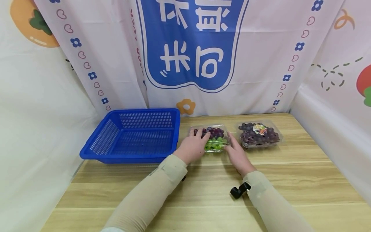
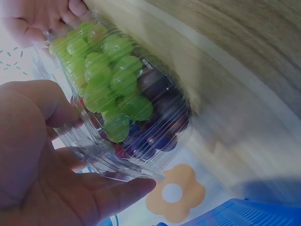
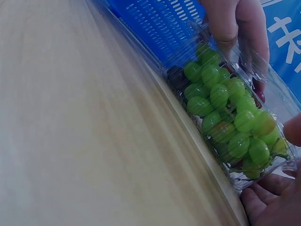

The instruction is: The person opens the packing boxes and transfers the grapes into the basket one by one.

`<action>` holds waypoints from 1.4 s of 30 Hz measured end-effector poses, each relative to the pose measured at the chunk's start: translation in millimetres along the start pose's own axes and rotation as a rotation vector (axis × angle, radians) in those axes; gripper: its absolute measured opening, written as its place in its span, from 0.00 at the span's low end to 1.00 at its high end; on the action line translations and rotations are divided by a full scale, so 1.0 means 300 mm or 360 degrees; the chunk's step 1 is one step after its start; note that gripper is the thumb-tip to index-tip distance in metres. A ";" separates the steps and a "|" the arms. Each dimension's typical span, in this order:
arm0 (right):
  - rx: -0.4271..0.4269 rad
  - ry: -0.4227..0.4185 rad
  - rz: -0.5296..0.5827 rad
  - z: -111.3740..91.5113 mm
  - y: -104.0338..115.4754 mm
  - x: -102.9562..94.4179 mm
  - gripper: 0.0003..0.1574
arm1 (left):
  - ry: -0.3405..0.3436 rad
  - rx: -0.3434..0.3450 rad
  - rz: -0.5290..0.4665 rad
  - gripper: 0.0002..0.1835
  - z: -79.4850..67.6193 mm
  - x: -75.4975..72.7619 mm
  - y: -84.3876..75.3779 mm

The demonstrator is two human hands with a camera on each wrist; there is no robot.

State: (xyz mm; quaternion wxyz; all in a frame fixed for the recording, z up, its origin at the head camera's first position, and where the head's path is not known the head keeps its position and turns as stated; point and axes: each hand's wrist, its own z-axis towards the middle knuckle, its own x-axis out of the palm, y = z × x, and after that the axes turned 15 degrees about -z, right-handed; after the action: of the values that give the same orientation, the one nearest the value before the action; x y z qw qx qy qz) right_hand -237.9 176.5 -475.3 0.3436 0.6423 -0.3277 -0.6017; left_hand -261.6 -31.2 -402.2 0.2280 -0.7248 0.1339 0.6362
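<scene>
A clear plastic box (image 1: 215,126) sits on the table in the middle of the head view. Green grapes (image 2: 103,75) fill its near side and dark purple grapes (image 1: 218,132) lie behind them. My left hand (image 1: 192,146) holds the box at its left part, fingers spread over the lid and thumb at the near upper edge. At the right end, my right hand (image 1: 239,157) grips the box, with its thumb by the top and its fingers low at the side in the right wrist view. Part of the lid is hidden under the left fingers.
A blue plastic basket (image 1: 84,154) with slotted walls stands left of the box. To the right is a second clear box of dark grapes (image 1: 259,138) with a round sticker. Behind the wooden table (image 1: 203,206) hangs a printed white cloth (image 1: 261,64).
</scene>
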 end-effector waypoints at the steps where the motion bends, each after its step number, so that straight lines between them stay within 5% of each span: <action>1: -0.0006 -0.0001 -0.0001 0.000 0.000 0.000 0.43 | 0.0001 0.0005 0.0004 0.31 0.000 -0.001 -0.001; 8: -0.0032 -0.0015 0.0019 -0.002 0.005 0.002 0.45 | 0.0011 0.0016 0.0037 0.31 -0.004 -0.018 -0.007; 15: 0.0001 -0.0021 0.0007 -0.005 0.006 0.002 0.44 | 0.0044 -0.0017 -0.0088 0.34 0.000 -0.041 0.000; 27: -0.0045 -0.0043 0.0015 -0.008 0.008 0.002 0.44 | -0.0007 0.0066 -0.0149 0.31 -0.003 -0.133 0.004; 33: -0.0047 -0.0038 0.0010 -0.010 0.007 0.003 0.43 | -0.0124 0.0063 -0.0136 0.30 -0.002 -0.160 0.013; 42: -0.0060 -0.0035 -0.0012 -0.009 0.005 0.002 0.40 | -0.0490 0.0152 -0.0031 0.32 -0.002 -0.187 0.026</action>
State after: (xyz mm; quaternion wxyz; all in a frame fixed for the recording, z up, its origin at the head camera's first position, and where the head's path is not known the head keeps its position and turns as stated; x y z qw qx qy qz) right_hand -235.2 175.3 -474.2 0.3498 0.6304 -0.3175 -0.6160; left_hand -273.6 -43.7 -348.4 0.2861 -0.6083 0.1204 0.7305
